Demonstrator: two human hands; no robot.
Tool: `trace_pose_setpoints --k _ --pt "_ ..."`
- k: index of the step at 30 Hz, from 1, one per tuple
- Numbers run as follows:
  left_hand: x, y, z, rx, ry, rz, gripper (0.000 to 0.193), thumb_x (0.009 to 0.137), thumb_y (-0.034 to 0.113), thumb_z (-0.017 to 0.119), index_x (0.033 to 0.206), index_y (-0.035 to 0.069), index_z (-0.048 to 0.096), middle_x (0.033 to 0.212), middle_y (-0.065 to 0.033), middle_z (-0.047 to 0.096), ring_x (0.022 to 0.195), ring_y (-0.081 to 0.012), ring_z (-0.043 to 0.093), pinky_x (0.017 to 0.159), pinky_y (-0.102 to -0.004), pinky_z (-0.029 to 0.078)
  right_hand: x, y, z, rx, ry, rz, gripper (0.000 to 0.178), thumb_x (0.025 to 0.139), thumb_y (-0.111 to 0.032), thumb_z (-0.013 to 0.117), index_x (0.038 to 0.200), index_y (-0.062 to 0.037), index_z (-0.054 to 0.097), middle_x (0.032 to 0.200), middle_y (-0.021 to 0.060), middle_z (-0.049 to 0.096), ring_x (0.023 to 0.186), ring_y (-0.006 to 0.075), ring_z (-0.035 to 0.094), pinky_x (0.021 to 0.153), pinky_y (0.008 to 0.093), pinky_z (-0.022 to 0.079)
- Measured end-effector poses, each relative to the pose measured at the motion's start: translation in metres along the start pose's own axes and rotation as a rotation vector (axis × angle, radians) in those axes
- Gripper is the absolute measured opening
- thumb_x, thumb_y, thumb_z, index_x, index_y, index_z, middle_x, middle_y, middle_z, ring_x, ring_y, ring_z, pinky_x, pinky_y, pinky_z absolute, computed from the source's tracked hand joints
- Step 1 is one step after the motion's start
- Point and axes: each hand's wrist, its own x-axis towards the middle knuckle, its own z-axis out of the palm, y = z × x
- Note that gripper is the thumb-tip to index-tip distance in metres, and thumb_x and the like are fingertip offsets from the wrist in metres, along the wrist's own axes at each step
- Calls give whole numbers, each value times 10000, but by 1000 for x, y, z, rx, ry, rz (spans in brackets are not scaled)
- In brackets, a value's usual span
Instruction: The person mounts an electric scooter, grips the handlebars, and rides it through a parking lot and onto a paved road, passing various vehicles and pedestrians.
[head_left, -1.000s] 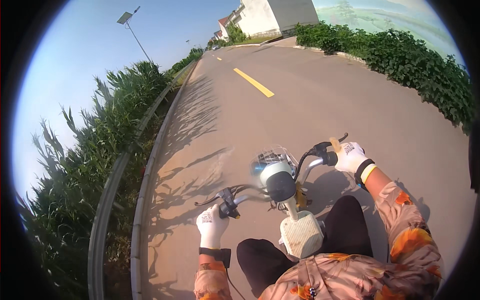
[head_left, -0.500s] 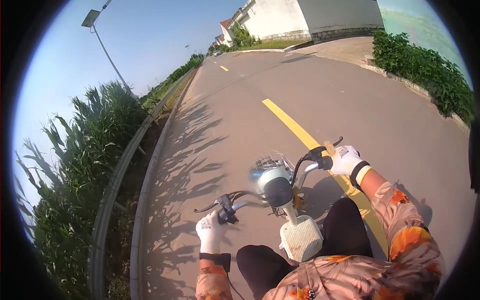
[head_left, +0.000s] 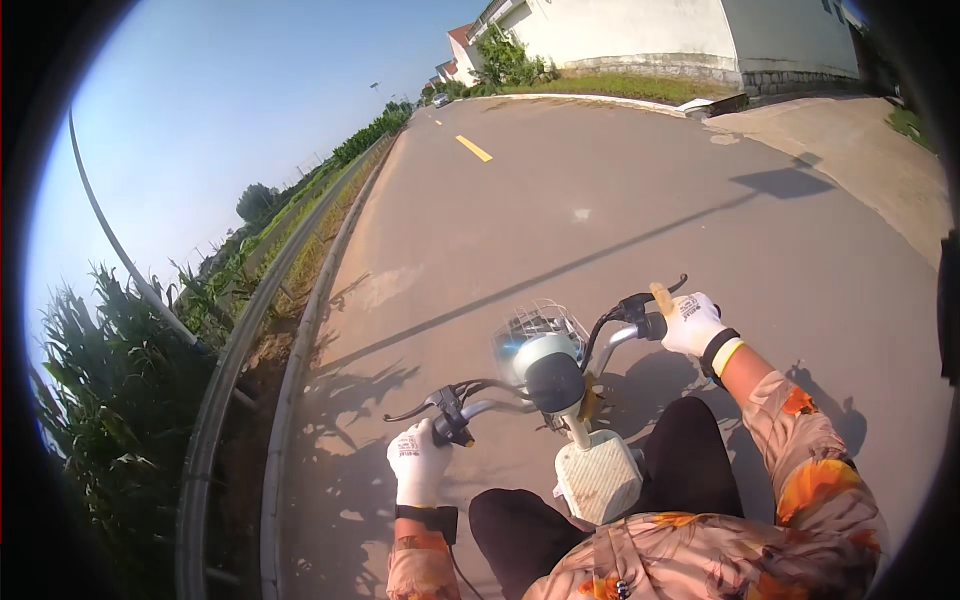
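Observation:
I sit astride a small two-wheeled scooter (head_left: 600,478) on a paved road. My left hand (head_left: 418,460), in a white glove, is wrapped round the left handlebar grip (head_left: 453,430); a black brake lever sticks out ahead of it. My right hand (head_left: 692,323), also gloved in white, closes round the right handlebar grip (head_left: 652,326), with a bare thumb or finger showing near the right brake lever (head_left: 672,287). Between the hands are the rounded dark-and-white head of the scooter (head_left: 554,375) and a wire basket (head_left: 540,328) at the front. Black bands circle both wrists.
A metal guardrail (head_left: 240,340) and a pale kerb (head_left: 290,420) run along the left, with tall green crops (head_left: 120,385) beyond. A white-walled building (head_left: 640,40) stands ahead on the right beside a paved side opening (head_left: 850,150). Far ahead is a car (head_left: 441,100).
The scooter has moved forward along the road. The near yellow dash has passed out of view, the building looks closer, and a lamp pole's shadow now crosses ahead. Both hands stay on the grips.

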Motion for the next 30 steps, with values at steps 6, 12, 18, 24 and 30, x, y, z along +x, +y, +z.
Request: trace_pose_setpoints --k 6,12,18,24,30 --pt "14 -6 -4 49 -70 -26 238 764 255 741 948 108 708 936 -114 763 904 -341 747 795 -465 582 2 -10 -5 -12 5 31 839 850 -200 623 1630 -40 359 1064 173 778 978 383 765 863 468 596" --pt "3 19 -8 49 -41 -9 216 771 243 732 938 109 709 936 -109 767 895 -338 748 795 -466 584 -11 13 -13 14 17 54 820 856 -213 629 1623 -65 380 1093 168 775 1019 378 758 864 460 595" --pt "-61 58 -54 78 -103 -48 196 772 235 726 924 113 710 912 -119 768 877 -340 751 783 -470 585 -72 49 -26 11 -27 14 766 882 -266 638 1584 -50 419 1070 158 777 972 361 767 839 457 591" --pt "-34 36 -32 59 -46 -19 199 756 222 742 917 111 704 890 -118 760 851 -343 749 768 -467 587 -51 26 -31 77 -53 8 801 878 -294 667 1592 -60 387 1030 157 782 965 361 768 828 454 596" --pt "3 7 15 44 -34 -9 203 760 219 744 921 102 700 906 -117 758 864 -340 749 782 -463 586 8 6 14 35 -37 22 841 834 -254 691 1591 -57 383 1036 175 780 982 380 762 837 467 595"
